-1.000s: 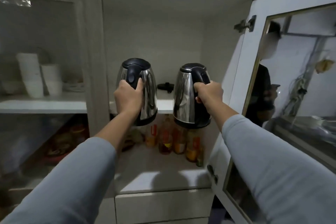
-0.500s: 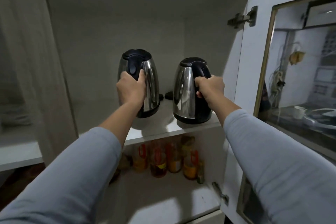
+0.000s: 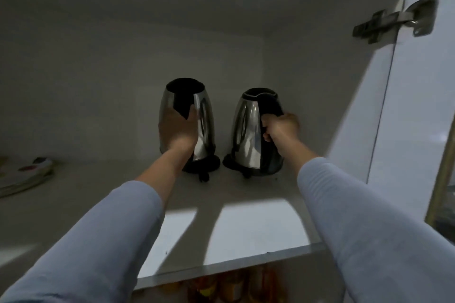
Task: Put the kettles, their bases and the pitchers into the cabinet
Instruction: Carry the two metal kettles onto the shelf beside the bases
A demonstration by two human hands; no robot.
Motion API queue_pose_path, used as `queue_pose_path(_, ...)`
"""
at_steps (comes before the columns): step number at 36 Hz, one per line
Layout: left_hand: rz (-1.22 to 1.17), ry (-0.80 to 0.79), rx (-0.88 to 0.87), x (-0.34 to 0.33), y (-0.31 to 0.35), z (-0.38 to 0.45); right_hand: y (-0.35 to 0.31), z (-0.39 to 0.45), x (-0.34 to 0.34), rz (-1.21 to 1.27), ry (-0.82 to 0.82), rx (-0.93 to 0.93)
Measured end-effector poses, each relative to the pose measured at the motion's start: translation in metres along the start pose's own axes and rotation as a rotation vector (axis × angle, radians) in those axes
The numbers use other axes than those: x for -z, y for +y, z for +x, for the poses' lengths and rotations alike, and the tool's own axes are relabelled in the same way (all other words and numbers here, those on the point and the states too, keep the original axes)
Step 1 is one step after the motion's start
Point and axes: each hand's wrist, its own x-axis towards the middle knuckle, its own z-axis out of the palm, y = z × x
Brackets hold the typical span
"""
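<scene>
Two steel kettles with black lids and handles stand side by side deep on the cabinet's upper shelf [image 3: 246, 229]. The left kettle [image 3: 204, 115] sits on a black base [image 3: 209, 167], and my left hand [image 3: 178, 129] grips its handle. The right kettle [image 3: 248, 130] rests on another black base [image 3: 227, 163], with my right hand [image 3: 279, 128] wrapped round its black handle. No pitchers are in sight.
The open cabinet door [image 3: 406, 106] with a metal hinge [image 3: 394, 17] stands at the right. A stack of plates [image 3: 24, 177] lies at the shelf's left end. Bottles [image 3: 234, 285] show on the shelf below.
Both kettles have gone from the shelf's front edge to the back and now sit on the black bases. Both hands still grip the handles. The camera has risen and moved closer.
</scene>
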Motion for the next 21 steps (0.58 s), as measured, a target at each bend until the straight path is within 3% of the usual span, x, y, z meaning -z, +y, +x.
queue_pose_path(9,0.043,0.038,-0.035,-0.063,-0.021,0.037,0.029,0.073,-0.028,0.045,-0.088,0.040)
queue_pose_path(21,0.066,0.024,0.011,-0.102,-0.041,0.065,0.057,0.115,-0.053,-0.007,-0.098,-0.039)
